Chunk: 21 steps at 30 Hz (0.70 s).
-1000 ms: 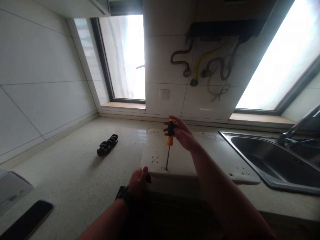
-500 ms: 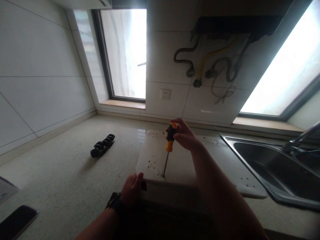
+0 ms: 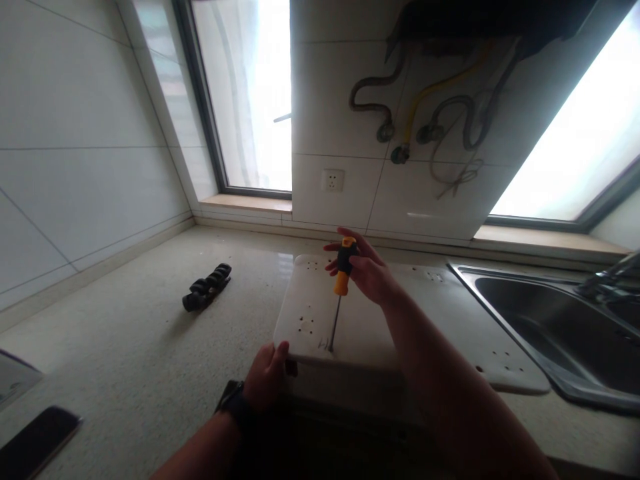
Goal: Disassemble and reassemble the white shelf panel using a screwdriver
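My right hand (image 3: pixel 373 270) holds a screwdriver (image 3: pixel 344 273) with an orange and black handle. Several of its fingers are spread off the handle while the thumb side stays against it. The shaft points down, its tip at a hole near the front left edge of a white panel (image 3: pixel 370 327). Small dark holes cluster near the panel's corners, and a handwritten mark lies beside the tip. At the panel's front left corner, my left hand (image 3: pixel 267 373) grips the edge, thumb on top. The panel's underside is mostly in shadow.
A black twisted object (image 3: pixel 207 288) lies on the speckled countertop (image 3: pixel 135 347) to the left. A dark phone (image 3: pixel 43 437) is at the lower left. To the right is a steel sink (image 3: pixel 530 313) with a faucet (image 3: pixel 610 280). Pipes (image 3: pixel 373 83) hang on the tiled wall behind.
The camera view has shifted slightly. My right hand's fingers have loosened and spread around the screwdriver handle, while the tip stays at the same hole. My left hand keeps its grip on the panel.
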### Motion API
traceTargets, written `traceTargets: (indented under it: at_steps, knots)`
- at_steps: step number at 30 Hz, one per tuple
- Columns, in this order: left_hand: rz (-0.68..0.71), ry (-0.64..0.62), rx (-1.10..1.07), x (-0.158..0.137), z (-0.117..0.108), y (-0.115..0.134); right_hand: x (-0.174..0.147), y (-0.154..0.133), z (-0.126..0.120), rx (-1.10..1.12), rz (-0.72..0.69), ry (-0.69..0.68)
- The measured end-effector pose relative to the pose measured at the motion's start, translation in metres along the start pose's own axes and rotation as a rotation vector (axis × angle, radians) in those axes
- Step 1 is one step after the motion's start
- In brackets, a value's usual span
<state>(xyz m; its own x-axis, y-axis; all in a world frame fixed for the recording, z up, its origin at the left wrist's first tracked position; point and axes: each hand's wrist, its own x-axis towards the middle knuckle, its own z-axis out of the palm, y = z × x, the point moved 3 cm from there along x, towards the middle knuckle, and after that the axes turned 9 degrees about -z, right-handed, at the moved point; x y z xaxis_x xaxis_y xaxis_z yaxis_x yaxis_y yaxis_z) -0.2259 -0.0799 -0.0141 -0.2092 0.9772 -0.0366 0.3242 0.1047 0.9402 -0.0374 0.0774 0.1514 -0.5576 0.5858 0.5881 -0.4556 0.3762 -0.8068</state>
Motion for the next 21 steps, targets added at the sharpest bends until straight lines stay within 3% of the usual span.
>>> traceTargets:
  at_steps: [6, 14, 21]
  knots:
    - [0.006, -0.006, -0.016, 0.001, 0.001, 0.000, 0.002, 0.009, -0.009, -0.174, -0.054, 0.146]
    - [-0.002, 0.003, -0.008, 0.001, 0.001, -0.001, -0.001, 0.001, -0.003, -0.027, -0.021, 0.024]
    - [0.011, 0.007, -0.001, 0.000, 0.001, -0.002, -0.004, -0.010, -0.007, -0.062, -0.196, 0.096]
